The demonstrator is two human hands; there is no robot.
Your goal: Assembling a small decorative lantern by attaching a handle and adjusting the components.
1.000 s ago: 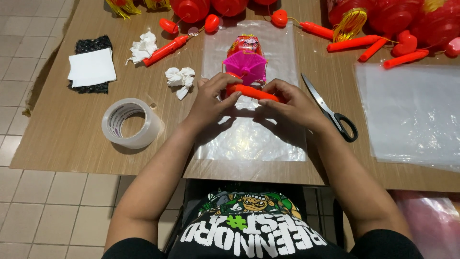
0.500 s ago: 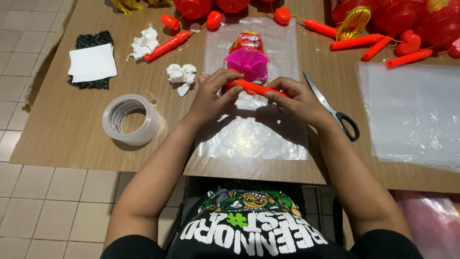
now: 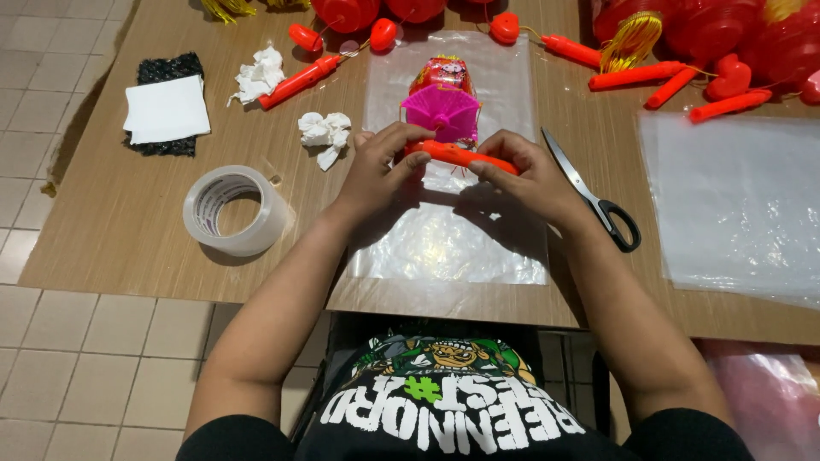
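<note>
Orange stick [image 3: 461, 156], a slim plastic handle, lies crosswise between my two hands just below the pink paper fan [image 3: 442, 113], above the clear plastic sheet [image 3: 453, 230] spread on the wooden table [image 3: 128, 213]. My left hand [image 3: 380, 171] pinches its left end, thumb under and fingers curled over the top, so that end cannot roll. My right hand [image 3: 530, 175] grips the other end the same way, fingers pressed together along the stick. Holding both ends keeps it level and lined up with the base of the fan, which sits against a small printed red decoration [image 3: 442, 75] farther from me.

I seem to have laid the sheet flat and centred in front of me so the whole piece rests on it. Scissors [image 3: 594, 192] lie just to the right of my right hand, blades pointing away, within easy reach. A roll of clear tape [image 3: 235, 209] stands to the left, near my left forearm. Crumpled white paper [image 3: 325, 132] sits just beyond it, and a white card on a black pad [image 3: 166, 111] lies farther left. More orange sticks [image 3: 299, 81] and red lantern parts [image 3: 726, 34] crowd the far edge. A second clear sheet [image 3: 735, 196] lies to the right.
</note>
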